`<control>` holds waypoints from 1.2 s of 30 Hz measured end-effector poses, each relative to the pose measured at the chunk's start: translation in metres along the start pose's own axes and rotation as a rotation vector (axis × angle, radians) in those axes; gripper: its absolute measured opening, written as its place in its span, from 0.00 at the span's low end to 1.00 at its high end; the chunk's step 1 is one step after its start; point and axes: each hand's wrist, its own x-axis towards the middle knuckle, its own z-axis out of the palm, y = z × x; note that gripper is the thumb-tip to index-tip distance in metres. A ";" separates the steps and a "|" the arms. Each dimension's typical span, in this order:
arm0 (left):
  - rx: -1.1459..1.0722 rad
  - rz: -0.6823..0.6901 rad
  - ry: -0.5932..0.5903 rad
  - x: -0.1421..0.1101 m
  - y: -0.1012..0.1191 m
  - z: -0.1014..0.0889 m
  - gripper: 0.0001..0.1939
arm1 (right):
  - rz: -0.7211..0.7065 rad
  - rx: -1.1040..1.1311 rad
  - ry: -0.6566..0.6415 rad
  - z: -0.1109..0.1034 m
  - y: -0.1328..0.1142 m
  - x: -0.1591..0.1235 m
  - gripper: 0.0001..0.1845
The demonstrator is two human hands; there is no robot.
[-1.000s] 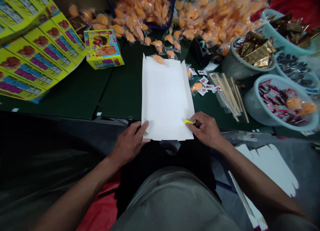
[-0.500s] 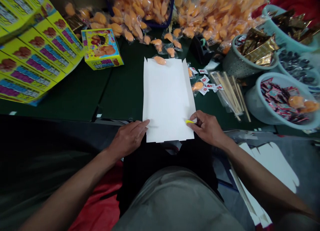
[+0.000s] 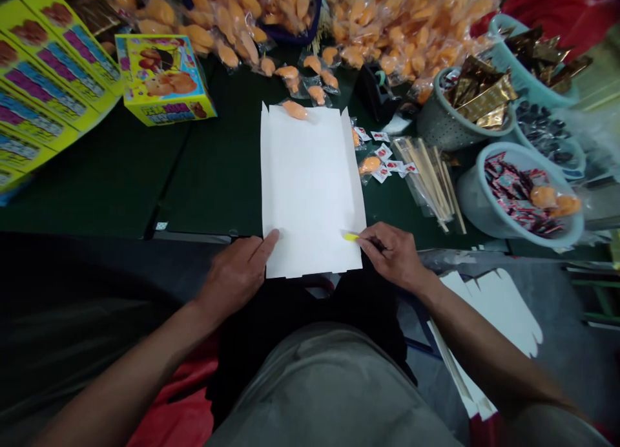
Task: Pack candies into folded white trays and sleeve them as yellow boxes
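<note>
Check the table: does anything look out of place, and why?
Yes: two orange pieces sit in the front right tub, on top of small packets, while most other orange pieces are heaped at the back. They seem misplaced.

Two hands, one left (image 3: 237,269) and one right (image 3: 393,254), worked over one white card sheet (image 3: 312,188) and one yellow piece (image 3: 351,237). One yellow carton (image 3: 167,79) stood apart from a stack (image 3: 53,79) of many more. One wrapped orange piece (image 3: 294,110) lay on the sheet's far edge, two beside its right edge and two in the nearest of four tubs (image 3: 477,205); the piled ones were too many to count. One tape dispenser (image 3: 375,95), about six small sachets (image 3: 380,136) and at least four wooden sticks (image 3: 454,198) also shared the worktop (image 3: 217,176).
</note>
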 end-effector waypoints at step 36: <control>-0.615 -0.715 -0.007 0.035 0.032 -0.013 0.17 | 0.033 0.208 -0.097 -0.004 -0.005 0.002 0.08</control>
